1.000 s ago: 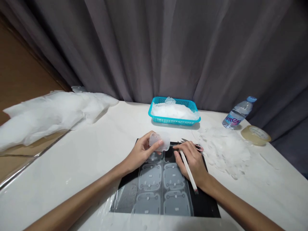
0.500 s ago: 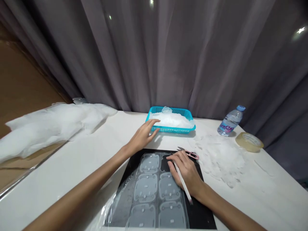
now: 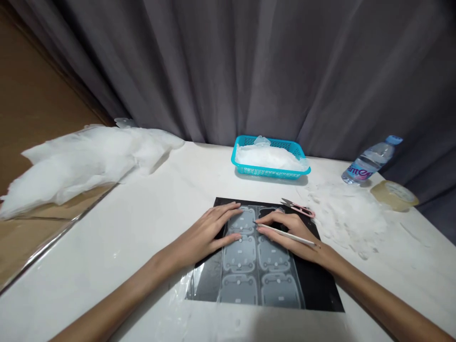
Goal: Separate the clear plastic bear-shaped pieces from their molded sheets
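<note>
Backdrop: dark grey draped curtain. Bench: white table, brown cardboard along its left side. Far left: large pile of soft white sheeting, partly over the cardboard.

Centre: black rectangular mat; on it, the clear plastic sheet, its two columns of translucent rounded-square shapes extending toward the person. The far right cell shows black.

Left hand: palm down, fingers extended and slightly parted, thumb apart, fingertips on the sheet's left column. Right hand: fingers and thumb pinch the thin white pen-shaped tool, dark tip near the strip between the columns.

Beyond the mat: turquoise perforated plastic basket, holding white material. To its right: heap of whitish scraps, clear blue-capped water bottle, yellowish tape roll. Pink-handled scissors lie across the mat's far right corner, blades apart.
</note>
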Demonstrator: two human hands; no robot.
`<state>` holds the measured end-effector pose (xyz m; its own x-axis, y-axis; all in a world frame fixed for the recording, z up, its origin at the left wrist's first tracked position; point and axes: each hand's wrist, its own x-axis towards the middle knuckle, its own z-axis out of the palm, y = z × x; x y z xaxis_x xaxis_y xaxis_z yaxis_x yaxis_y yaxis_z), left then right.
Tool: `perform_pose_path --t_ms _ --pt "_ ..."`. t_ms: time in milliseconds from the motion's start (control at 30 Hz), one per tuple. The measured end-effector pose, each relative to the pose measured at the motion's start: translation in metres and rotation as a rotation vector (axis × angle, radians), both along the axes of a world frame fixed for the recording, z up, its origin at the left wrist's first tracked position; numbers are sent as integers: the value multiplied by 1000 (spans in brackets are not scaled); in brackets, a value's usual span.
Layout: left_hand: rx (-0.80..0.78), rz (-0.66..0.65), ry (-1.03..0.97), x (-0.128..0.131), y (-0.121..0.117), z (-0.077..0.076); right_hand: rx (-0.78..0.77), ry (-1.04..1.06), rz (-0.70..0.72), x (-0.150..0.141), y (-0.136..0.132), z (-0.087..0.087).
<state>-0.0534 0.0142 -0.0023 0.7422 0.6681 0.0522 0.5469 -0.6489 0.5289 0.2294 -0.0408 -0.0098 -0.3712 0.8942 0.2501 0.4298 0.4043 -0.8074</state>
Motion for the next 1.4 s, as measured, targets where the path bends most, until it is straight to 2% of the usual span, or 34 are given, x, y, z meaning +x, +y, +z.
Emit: perform_pose_path --t_ms 100,267,467,800,1033,1300,1400 --pt "10 -22 7 -1 1 -1 -25 17 78 -10 2 9" --pt "-21 -38 74 -3 2 -1 -80 0 84 -19 1 10" --pt "-45 -63 73 -3 4 -1 105 -117 151 -20 -2 1" --pt "5 -41 1 0 7 -2 177 -175 150 -19 -3 2" --pt "46 -36 20 0 8 -5 294 -249 145 -23 -5 -1" --pt "70 -37 34 1 8 -5 337 -379 115 -20 -10 16" --pt "63 -37 34 1 7 -5 393 -382 127 -20 -11 14"
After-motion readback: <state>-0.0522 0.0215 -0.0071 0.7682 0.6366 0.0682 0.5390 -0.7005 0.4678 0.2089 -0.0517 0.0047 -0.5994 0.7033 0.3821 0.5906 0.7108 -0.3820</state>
